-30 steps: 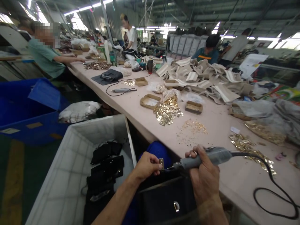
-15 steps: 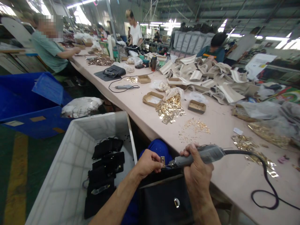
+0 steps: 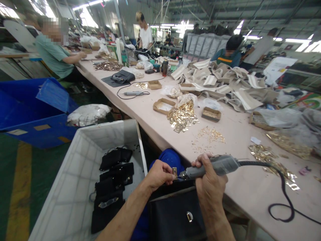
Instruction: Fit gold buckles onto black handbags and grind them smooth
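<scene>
My left hand [image 3: 160,174] pinches a small gold metal plate [image 3: 175,172] with a slot in it, held upright between thumb and fingers. Wrapped around a grey electric screwdriver [image 3: 213,167] is my right hand [image 3: 212,182], the tool lying nearly level with its bit pointing left. The bit's tip meets the lower part of the plate; whether a screw sits there is too small to tell. Below both hands lies a black bag [image 3: 173,214] with a silver clasp part [image 3: 189,217] on its face. A black cord [image 3: 281,174] runs right from the screwdriver.
Left of me stands a white bin [image 3: 62,187] holding several black bags [image 3: 112,184]. On the pink table [image 3: 140,113] lie a heap of gold plates [image 3: 183,115], scattered small gold parts [image 3: 210,134] and cardboard trays [image 3: 164,105]. A blue bin [image 3: 30,113] is farther left. Co-workers sit and stand beyond.
Hardly anything differs. Both hands keep the plate and the screwdriver together at the same spot; the cord's loop has shifted slightly, and the view has moved a little.
</scene>
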A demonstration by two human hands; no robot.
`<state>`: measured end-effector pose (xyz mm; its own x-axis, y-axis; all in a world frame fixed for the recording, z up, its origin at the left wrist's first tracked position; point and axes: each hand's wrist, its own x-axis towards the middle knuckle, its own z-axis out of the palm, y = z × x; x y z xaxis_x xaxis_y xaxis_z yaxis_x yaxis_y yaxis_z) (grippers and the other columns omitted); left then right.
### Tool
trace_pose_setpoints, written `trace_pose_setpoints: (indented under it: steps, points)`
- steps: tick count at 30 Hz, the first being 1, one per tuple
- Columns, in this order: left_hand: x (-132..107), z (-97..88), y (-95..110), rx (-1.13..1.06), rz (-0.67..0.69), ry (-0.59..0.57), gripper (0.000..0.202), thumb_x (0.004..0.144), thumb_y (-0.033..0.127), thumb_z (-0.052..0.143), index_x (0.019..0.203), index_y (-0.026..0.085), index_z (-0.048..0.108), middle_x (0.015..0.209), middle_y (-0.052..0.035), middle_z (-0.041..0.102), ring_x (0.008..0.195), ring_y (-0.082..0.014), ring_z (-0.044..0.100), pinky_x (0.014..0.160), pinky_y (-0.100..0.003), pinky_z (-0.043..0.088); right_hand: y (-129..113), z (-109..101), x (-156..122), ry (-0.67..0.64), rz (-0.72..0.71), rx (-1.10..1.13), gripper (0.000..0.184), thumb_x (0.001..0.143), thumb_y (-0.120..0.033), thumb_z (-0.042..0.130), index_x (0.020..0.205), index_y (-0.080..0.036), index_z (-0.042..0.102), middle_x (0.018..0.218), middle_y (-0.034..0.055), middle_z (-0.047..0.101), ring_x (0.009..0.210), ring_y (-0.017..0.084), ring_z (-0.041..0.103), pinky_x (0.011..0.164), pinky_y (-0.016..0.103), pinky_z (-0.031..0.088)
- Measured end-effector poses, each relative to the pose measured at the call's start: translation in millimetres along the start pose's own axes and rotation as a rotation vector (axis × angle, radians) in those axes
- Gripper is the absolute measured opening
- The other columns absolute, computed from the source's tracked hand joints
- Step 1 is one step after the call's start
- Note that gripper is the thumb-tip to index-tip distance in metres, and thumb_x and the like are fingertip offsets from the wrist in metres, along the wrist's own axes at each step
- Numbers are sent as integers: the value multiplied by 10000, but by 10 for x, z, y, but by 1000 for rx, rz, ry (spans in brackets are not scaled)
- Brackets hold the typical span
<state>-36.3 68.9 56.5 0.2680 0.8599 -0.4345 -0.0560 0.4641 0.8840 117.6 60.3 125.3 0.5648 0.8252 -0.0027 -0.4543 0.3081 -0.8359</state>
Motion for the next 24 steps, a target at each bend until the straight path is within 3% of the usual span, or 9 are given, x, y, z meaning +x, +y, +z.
trace_pose_setpoints:
  steps: [12,24]
  points:
    - [-41,11,45,24,16,-28,204,504,207,824,660,105,741,502,-30,672,455,-141,597,462,-237,445,-36,7,-32,17,-15,-17,336,777,-297,894,968,-186,640,713,-26,615,620,121,568,621,287,550]
    - [-10,101,-26,81,29,41,129,493,158,767,599,141,696,467,18,627,416,-101,508,426,-215,352,-46,-30,-22,52,7,0,331,750,-227,901,962,-181,650,727,-25,625,612,118,572,625,288,551]
